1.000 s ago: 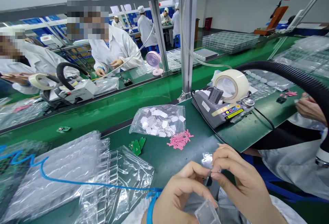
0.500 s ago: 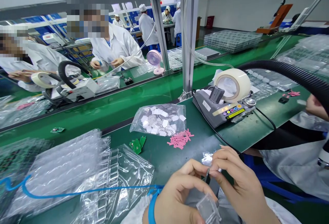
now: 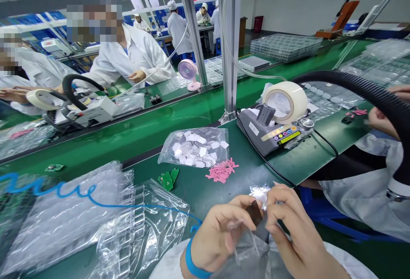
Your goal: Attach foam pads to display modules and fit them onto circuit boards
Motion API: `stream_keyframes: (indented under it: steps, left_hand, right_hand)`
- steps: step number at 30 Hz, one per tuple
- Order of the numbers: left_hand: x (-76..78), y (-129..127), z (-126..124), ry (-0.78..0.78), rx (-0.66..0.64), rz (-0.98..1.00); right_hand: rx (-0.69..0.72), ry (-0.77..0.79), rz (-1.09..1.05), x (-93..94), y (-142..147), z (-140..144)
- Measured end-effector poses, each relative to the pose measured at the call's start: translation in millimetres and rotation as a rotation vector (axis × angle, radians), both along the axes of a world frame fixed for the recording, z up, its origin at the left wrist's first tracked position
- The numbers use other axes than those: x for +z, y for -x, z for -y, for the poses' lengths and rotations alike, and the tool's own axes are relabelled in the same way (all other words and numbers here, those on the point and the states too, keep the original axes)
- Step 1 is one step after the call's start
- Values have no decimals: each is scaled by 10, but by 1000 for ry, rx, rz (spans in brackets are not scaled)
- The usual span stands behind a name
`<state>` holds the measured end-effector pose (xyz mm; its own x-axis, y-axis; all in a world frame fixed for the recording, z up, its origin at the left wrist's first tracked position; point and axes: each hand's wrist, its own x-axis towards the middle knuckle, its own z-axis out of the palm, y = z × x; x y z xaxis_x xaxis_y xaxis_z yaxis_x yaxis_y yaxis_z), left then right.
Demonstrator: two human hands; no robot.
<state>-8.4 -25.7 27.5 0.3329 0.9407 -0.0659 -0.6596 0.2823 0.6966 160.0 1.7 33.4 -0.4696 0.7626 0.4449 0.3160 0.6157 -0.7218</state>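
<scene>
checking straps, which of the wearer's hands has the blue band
The left hand, holding the dark flat piece: a blue band circles its wrist, while none shows on the right hand.

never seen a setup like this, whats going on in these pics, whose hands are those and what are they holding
There is no robot here: these are a person's own bare hands. Every picture comes from one camera worn on that person's head, looking forward and down.

The left hand, with a blue strap at its wrist, holds a small dark piece. The right hand is close beside it, fingers curled; whether it grips anything is hard to tell.

On the green bench lie a clear bag of white pieces, a pile of pink strips, small green boards and clear plastic sheeting. Beyond the right hand sits a grey machine with a tape roll.
</scene>
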Motion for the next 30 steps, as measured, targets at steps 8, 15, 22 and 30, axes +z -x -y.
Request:
stream_keyframes:
  steps: [8,15,22,30]
  left_hand:
    - [-12,29,12,226,44,405]
    - [64,-33,37,199,2,322]
    - [60,-64,79,236,83,191]
    - [161,-16,101,185,141,8]
  right_hand:
    - [-191,136,288,-822,-186,-423]
    - [-9,10,174,-347,-195,-422]
    - [225,-218,241,174,38,-313]
    - [206,-244,304,150,-49,-400]
